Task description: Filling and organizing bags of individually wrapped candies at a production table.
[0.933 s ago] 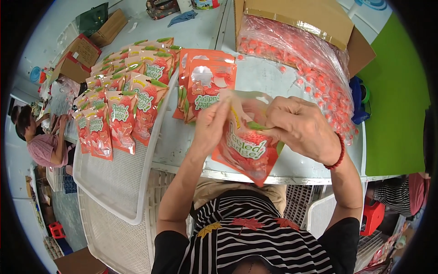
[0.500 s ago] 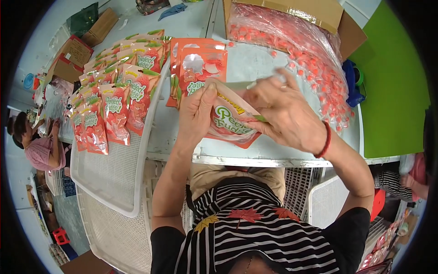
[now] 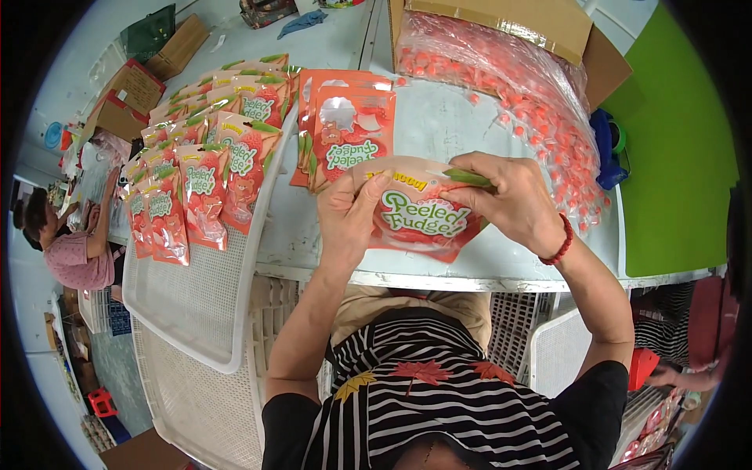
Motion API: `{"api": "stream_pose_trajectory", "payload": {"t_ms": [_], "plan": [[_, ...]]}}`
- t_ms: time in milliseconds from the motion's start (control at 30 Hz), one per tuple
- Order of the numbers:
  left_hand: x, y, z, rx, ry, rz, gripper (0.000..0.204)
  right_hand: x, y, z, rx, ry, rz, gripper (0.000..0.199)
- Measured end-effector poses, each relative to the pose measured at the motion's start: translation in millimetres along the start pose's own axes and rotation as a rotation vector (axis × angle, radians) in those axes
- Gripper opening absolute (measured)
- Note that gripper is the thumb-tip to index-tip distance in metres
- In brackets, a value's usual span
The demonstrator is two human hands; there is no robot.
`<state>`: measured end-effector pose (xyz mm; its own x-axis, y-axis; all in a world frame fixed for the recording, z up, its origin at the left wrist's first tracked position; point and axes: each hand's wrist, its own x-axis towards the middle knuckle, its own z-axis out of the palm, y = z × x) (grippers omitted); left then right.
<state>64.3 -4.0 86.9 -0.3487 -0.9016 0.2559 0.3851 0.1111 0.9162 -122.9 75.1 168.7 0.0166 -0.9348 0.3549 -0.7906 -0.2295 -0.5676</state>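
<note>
Between both hands, a pink pouch (image 3: 423,215) with green lettering is held over the table's front edge, its printed front facing me. Its top edge is stretched wide; whether the mouth is sealed I cannot tell. My left hand (image 3: 348,215) pinches the upper left corner, thumb on the front. My right hand (image 3: 513,200) grips the upper right corner by the green leaf print, a red bracelet on its wrist. Just beyond the left hand lies a stack of flat pouches (image 3: 360,117) of the same kind. Small red-and-clear wrapped pieces (image 3: 548,149) spread out beyond the right hand.
A cardboard box (image 3: 501,23) lined with clear plastic spills the wrapped pieces. On the left, filled pouches (image 3: 205,184) stand in rows on a white mesh tray (image 3: 211,290). A blue tape dispenser (image 3: 607,149) sits by a green panel (image 3: 674,157). Other people work at both sides.
My right hand has moved from over the pouch's mouth to its upper right corner. The pouch is now flatter and faces me more. The person at the right has shifted an arm.
</note>
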Motion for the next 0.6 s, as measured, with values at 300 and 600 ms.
{"api": "stream_pose_trajectory", "payload": {"t_ms": [300,600], "plan": [[-2.3,0.5,5.6,0.334,-0.136,0.03,0.016,7.4,3.2,4.2,-0.106,-0.245,-0.151,0.023],[0.7,31.8,-5.4,0.326,-0.069,0.014,0.017,8.5,-8.9,2.2,-0.16,-0.314,-0.173,0.027]]}}
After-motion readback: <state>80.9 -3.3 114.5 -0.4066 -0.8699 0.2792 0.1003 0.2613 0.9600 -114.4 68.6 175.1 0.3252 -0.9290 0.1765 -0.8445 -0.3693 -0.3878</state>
